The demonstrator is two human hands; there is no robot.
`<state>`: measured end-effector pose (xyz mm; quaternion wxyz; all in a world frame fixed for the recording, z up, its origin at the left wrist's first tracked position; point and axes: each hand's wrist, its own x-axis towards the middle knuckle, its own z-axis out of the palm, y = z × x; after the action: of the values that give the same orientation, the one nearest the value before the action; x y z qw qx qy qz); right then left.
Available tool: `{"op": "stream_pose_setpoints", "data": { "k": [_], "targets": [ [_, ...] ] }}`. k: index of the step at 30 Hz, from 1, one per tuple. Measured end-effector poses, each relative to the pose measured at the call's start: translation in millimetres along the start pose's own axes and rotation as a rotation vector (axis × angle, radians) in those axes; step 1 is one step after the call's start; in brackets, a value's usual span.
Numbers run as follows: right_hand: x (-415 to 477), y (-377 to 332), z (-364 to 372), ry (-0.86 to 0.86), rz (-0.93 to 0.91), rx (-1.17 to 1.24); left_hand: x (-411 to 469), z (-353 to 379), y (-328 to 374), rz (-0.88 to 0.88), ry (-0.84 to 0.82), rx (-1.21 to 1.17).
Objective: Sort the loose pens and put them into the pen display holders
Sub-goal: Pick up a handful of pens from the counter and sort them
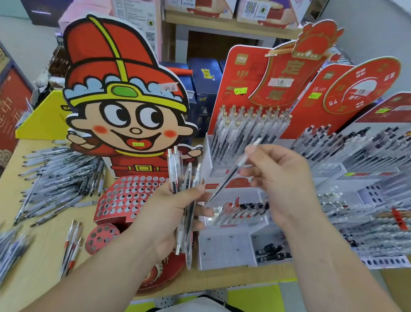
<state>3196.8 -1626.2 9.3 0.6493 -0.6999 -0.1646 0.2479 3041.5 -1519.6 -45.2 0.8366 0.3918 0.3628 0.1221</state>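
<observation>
a single clear pen slants between the two hands above the white display holder, its tip pointing down toward the left hand and its top end rising past the right hand. the right hand pinches that pen between thumb and fingertips, the other fingers loosely curled. the left hand is closed around a bundle of pens, about five of them, standing upright out of the fist with their lower ends showing below the palm. just under the slanted pen, the holder's small clear tray carries a short row of red and black pens. behind it a red-backed display stands packed with gold-topped pens, and more full racks spread to the right, blurred at the edge. a cartoon cardboard figure with a perforated red pen stand sits left of the hands, its holes apparently empty. a loose heap of pens lies on the wooden table, with a few red-tipped pens nearer.
</observation>
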Motion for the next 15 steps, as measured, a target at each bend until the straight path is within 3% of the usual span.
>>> {"op": "stream_pose_setpoints", "data": {
  "k": [7,15],
  "targets": [
    [16.2,-26.7,-18.6,0.112,-0.483,-0.255,4.7,0.0,-2.5,-0.029,0.107,0.021],
    [29.9,-21.1,-7.3,0.135,-0.63,-0.521,5.0,-4.1,-1.8,0.005,0.039,0.041]
  ]
}}
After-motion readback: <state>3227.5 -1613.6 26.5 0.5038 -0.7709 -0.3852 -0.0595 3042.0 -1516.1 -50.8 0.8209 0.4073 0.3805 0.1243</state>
